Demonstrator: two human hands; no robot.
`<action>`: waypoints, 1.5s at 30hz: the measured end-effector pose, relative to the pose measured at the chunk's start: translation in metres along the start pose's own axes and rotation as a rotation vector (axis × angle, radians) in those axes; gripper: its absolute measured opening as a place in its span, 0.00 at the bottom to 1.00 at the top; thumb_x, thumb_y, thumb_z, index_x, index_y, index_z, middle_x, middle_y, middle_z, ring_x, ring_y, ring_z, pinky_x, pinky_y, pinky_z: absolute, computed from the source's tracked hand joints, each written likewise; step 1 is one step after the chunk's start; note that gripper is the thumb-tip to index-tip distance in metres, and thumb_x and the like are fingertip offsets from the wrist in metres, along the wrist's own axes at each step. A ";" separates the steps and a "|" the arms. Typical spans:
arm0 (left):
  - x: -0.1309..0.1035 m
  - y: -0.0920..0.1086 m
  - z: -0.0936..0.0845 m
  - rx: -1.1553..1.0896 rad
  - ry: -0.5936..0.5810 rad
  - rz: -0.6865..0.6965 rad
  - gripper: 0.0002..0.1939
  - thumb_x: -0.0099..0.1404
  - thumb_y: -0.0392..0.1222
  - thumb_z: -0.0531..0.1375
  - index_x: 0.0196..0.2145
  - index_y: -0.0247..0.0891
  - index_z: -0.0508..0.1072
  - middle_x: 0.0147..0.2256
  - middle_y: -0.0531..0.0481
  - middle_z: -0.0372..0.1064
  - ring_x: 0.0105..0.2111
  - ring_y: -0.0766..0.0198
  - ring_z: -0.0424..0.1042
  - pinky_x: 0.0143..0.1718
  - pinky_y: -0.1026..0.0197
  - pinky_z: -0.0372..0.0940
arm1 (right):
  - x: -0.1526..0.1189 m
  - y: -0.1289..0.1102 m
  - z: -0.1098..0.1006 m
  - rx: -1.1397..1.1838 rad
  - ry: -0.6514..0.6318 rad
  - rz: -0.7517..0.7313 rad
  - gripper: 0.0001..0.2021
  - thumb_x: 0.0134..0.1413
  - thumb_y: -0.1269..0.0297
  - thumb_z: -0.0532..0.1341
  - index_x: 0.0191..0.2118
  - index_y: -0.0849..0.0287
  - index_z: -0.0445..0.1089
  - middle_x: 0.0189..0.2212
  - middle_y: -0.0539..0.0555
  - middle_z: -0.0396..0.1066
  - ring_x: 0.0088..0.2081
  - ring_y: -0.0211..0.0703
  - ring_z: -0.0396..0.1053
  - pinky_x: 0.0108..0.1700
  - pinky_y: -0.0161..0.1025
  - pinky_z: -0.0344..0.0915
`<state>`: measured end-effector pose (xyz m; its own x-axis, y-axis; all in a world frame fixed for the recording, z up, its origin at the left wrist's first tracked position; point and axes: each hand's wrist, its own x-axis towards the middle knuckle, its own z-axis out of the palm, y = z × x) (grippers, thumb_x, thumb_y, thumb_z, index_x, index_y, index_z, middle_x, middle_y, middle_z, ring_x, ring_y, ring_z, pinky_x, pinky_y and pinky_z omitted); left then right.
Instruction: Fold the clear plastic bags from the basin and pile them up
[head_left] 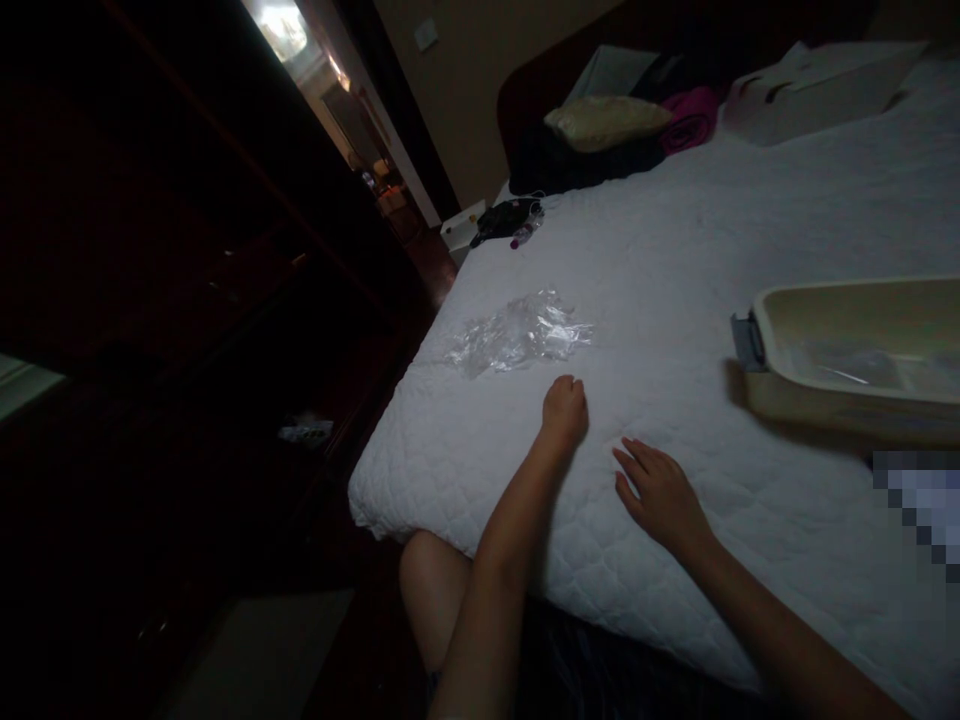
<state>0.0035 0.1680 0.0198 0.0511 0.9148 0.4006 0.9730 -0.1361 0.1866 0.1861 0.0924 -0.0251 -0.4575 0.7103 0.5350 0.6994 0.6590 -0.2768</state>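
My left hand (565,408) is curled into a fist on the white quilted bed cover (465,440); its inner side is hidden, so I cannot tell what it holds, if anything. Just beyond it lies a crumpled sheet of clear plastic (525,332), shiny and apart from the knuckles. To the right, my right hand (664,492) is open over the cover, its fingers spread and nothing in them. Farther right stands a cream plastic bin (847,400) with a grey latch (748,342); some clear plastic lies inside it.
At the bed's far end are a pale yellow pillow (607,122), a rolled magenta cloth (688,118) and a white box (817,95). A black item (508,218) and a small bottle (527,232) lie by the left edge. Dark furniture (225,300) flanks the bed.
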 end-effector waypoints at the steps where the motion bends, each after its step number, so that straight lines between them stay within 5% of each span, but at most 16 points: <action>1: 0.014 -0.001 0.005 0.002 -0.040 0.018 0.12 0.65 0.30 0.51 0.42 0.33 0.71 0.46 0.37 0.70 0.50 0.55 0.69 0.51 0.53 0.66 | 0.000 0.000 0.000 0.004 0.007 0.003 0.15 0.59 0.64 0.54 0.48 0.61 0.71 0.52 0.64 0.70 0.53 0.54 0.67 0.54 0.53 0.63; 5: 0.060 0.002 0.030 -0.052 -0.083 0.063 0.14 0.65 0.28 0.51 0.46 0.31 0.71 0.52 0.35 0.68 0.56 0.54 0.65 0.57 0.53 0.61 | 0.001 0.000 0.001 -0.004 0.029 0.006 0.14 0.58 0.65 0.54 0.47 0.59 0.71 0.51 0.62 0.70 0.52 0.53 0.68 0.53 0.52 0.63; 9: 0.093 0.008 0.051 -0.233 0.037 -0.126 0.18 0.70 0.33 0.46 0.54 0.28 0.64 0.57 0.33 0.63 0.60 0.55 0.61 0.58 0.50 0.59 | 0.001 -0.001 0.002 -0.002 0.037 0.013 0.14 0.57 0.67 0.55 0.47 0.60 0.71 0.50 0.62 0.71 0.51 0.52 0.68 0.53 0.51 0.63; 12: 0.109 0.009 0.059 -0.120 0.014 -0.130 0.18 0.69 0.28 0.45 0.53 0.26 0.65 0.56 0.31 0.63 0.59 0.55 0.61 0.57 0.52 0.60 | 0.001 -0.001 0.002 0.004 0.043 0.019 0.14 0.56 0.67 0.55 0.46 0.61 0.71 0.50 0.62 0.71 0.50 0.52 0.68 0.53 0.51 0.63; 20: 0.104 0.013 0.060 0.082 -0.124 -0.019 0.13 0.64 0.25 0.50 0.37 0.28 0.74 0.37 0.36 0.72 0.43 0.54 0.70 0.44 0.55 0.65 | 0.003 -0.002 0.003 0.028 0.048 0.049 0.13 0.56 0.68 0.55 0.45 0.60 0.72 0.49 0.61 0.72 0.50 0.53 0.68 0.52 0.51 0.63; 28: 0.097 0.009 0.032 0.095 -0.090 0.138 0.09 0.62 0.28 0.53 0.32 0.31 0.74 0.39 0.36 0.70 0.48 0.51 0.66 0.50 0.51 0.60 | 0.004 -0.003 0.001 0.013 0.030 0.065 0.14 0.56 0.68 0.55 0.45 0.61 0.72 0.49 0.61 0.71 0.51 0.51 0.67 0.53 0.49 0.61; 32: 0.082 0.016 0.009 -0.119 -0.019 0.085 0.08 0.62 0.28 0.54 0.34 0.35 0.71 0.38 0.41 0.70 0.44 0.56 0.67 0.45 0.57 0.62 | 0.005 -0.003 0.001 0.000 0.029 0.069 0.13 0.55 0.68 0.55 0.45 0.61 0.73 0.49 0.61 0.71 0.51 0.51 0.67 0.53 0.49 0.61; 36: 0.048 0.031 -0.016 -0.565 0.130 -0.078 0.07 0.66 0.32 0.53 0.32 0.39 0.69 0.31 0.49 0.68 0.35 0.62 0.69 0.42 0.60 0.63 | 0.005 -0.002 0.002 0.006 0.021 0.067 0.14 0.56 0.67 0.55 0.45 0.61 0.73 0.50 0.61 0.71 0.50 0.50 0.68 0.53 0.49 0.61; 41: -0.022 0.040 -0.045 -0.937 0.287 -0.335 0.07 0.65 0.40 0.57 0.41 0.38 0.70 0.38 0.47 0.72 0.38 0.63 0.71 0.42 0.61 0.66 | 0.005 0.000 0.005 0.013 0.042 0.056 0.14 0.56 0.67 0.55 0.45 0.63 0.73 0.49 0.63 0.71 0.50 0.51 0.68 0.52 0.49 0.61; 45: -0.087 0.036 -0.059 -1.067 0.337 -0.564 0.11 0.62 0.47 0.60 0.37 0.36 0.72 0.35 0.47 0.73 0.37 0.63 0.73 0.42 0.60 0.67 | 0.004 0.001 0.005 0.002 0.067 0.037 0.15 0.56 0.67 0.54 0.44 0.64 0.73 0.46 0.64 0.73 0.48 0.51 0.69 0.51 0.50 0.62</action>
<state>0.0204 0.0610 0.0450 -0.5259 0.8245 0.2090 0.1653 -0.1420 0.9760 0.1817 0.0974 -0.0271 -0.3934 0.7159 0.5769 0.7138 0.6333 -0.2991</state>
